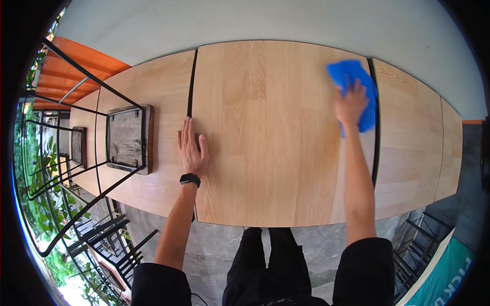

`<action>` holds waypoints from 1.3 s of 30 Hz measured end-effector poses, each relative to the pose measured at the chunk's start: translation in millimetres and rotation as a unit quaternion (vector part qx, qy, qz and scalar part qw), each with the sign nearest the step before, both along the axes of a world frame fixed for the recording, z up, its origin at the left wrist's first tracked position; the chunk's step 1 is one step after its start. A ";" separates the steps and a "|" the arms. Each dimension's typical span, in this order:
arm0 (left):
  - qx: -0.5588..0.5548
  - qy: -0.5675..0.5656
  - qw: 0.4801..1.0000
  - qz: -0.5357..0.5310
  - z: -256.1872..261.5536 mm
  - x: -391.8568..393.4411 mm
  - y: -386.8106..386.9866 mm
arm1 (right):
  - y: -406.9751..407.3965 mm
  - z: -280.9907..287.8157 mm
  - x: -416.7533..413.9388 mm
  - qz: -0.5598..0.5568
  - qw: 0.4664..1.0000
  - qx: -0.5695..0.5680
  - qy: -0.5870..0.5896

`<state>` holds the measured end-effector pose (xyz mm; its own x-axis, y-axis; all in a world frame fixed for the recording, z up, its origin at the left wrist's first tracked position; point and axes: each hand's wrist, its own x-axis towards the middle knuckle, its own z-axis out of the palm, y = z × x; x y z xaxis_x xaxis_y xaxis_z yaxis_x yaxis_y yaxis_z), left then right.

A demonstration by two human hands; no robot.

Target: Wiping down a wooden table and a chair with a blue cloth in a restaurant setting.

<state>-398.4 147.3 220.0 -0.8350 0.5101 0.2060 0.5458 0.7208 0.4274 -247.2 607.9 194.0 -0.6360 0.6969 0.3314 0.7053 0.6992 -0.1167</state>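
Observation:
Before me is a light wood tabletop [264, 153] with dark gaps along its left and right edges. My right hand [351, 103] presses a blue cloth [361, 72] onto the top near its far right corner, palm down and slightly blurred. Part of the cloth lies under the hand, and its lower edge spreads towards the right-hand gap. Flat on the wood at the left gap rests my left hand [191, 149], fingers pointing away from me and holding nothing. A black watch is on that wrist.
An upturned stool [128, 139] with a wooden seat and black metal legs rests on the left neighbouring table [168, 88]; another stands farther left. Another table [407, 137] adjoins on the right. A grey wall [268, 19] runs behind. Black metal chairs [417, 244] stand at lower right.

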 end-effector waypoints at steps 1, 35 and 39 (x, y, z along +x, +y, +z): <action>0.009 0.002 1.000 -0.002 -2.5 1.0 6.2 | 18.1 -6.8 20.3 -0.032 0.999 0.011 -0.002; 0.026 0.006 0.999 0.042 -0.2 3.3 -3.2 | -289.0 17.6 -245.9 0.343 0.934 -0.096 0.035; 0.041 -0.006 0.998 0.039 -3.5 5.6 2.3 | -258.3 7.6 -238.5 0.394 0.917 -0.057 0.031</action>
